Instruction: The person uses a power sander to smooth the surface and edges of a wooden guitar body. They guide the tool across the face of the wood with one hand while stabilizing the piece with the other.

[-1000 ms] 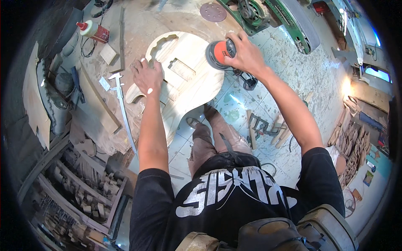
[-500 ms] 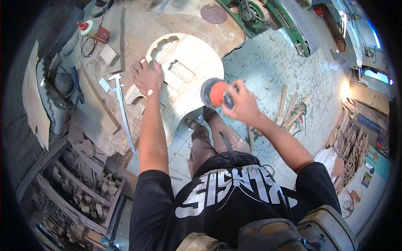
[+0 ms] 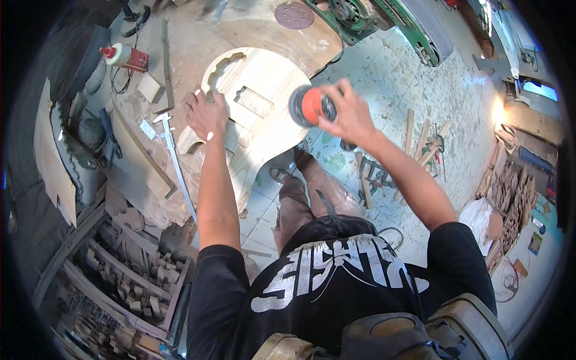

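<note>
My left hand (image 3: pixel 207 114) lies with fingers apart on the upper left of a pale wooden guitar body (image 3: pixel 273 84), beside one of its cut-out cavities. My right hand (image 3: pixel 342 111) grips an orange and black round sander (image 3: pixel 308 105) at the body's right edge, slightly blurred. A steel caliper (image 3: pixel 175 156) lies left of my left forearm on the worn wooden bench top (image 3: pixel 312 45). A red-and-white squeeze bottle (image 3: pixel 129 59) and a small wood block (image 3: pixel 150 87) sit farther up and left.
A green machine (image 3: pixel 354 18) stands beyond the bench, and a sanding disc (image 3: pixel 294 15) lies near it. Clamps and sticks (image 3: pixel 429 153) lie on the tiled floor (image 3: pixel 396 84) at right. Racks of wood offcuts (image 3: pixel 126 288) are at lower left, boards (image 3: pixel 60 150) along the left.
My right hand swept the sander down toward me along the body's right side, then came part way back up. My left hand stays on the body.
</note>
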The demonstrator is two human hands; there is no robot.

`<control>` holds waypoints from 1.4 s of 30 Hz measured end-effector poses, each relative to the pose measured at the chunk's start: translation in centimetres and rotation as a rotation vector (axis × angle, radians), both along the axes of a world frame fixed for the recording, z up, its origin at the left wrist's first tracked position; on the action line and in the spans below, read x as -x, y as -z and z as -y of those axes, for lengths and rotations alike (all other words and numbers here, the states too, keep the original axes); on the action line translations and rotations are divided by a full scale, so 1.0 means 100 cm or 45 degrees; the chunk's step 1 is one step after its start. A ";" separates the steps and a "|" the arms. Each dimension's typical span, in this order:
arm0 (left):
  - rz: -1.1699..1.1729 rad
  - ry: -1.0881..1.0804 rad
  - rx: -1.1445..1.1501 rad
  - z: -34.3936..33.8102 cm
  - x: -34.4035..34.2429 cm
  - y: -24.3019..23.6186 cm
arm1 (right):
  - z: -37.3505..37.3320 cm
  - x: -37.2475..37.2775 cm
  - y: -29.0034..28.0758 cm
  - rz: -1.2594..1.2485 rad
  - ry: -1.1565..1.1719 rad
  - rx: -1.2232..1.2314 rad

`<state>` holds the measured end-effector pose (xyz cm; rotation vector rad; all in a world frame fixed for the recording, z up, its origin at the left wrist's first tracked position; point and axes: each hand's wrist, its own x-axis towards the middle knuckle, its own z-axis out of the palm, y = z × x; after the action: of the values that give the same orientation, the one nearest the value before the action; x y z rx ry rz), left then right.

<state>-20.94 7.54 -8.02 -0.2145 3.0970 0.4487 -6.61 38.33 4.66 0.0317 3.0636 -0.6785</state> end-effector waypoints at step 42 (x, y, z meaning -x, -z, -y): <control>0.003 0.083 0.041 -0.004 0.004 -0.003 | -0.016 -0.021 0.024 -0.152 -0.029 0.078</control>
<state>-21.36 7.98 -7.75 -0.1143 3.1000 0.3968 -4.49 39.93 2.27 -0.0452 3.1487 -0.8015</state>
